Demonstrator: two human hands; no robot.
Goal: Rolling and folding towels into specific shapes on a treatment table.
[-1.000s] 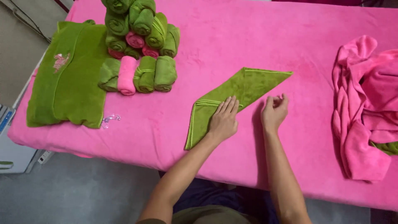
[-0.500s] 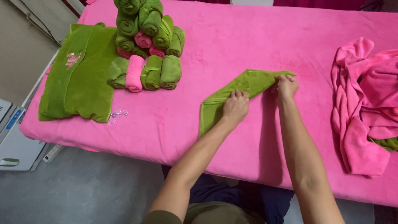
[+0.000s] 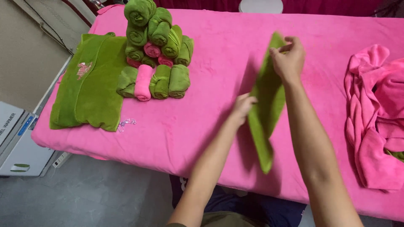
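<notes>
1. Pinching the top end of a green towel [image 3: 266, 110], the right hand [image 3: 289, 59] has its fingers [image 3: 278, 54] clamped on the cloth and holds it lifted above the pink surface [image 3: 219, 63].
2. The towel hangs folded in a long narrow strip, slanting down toward the near edge of the surface, its lower tip pointed.
3. The left hand [image 3: 243, 108] touches the towel's left edge about midway; its fingers are partly hidden, so whether they grip or only press cannot be told.
4. A stack of rolled green and pink towels [image 3: 155, 46] stands well apart to the left.
5. A flat green cloth [image 3: 90, 84] lies beside that stack.
6. A heap of loose pink towels [image 3: 376, 113] lies at the right.
</notes>
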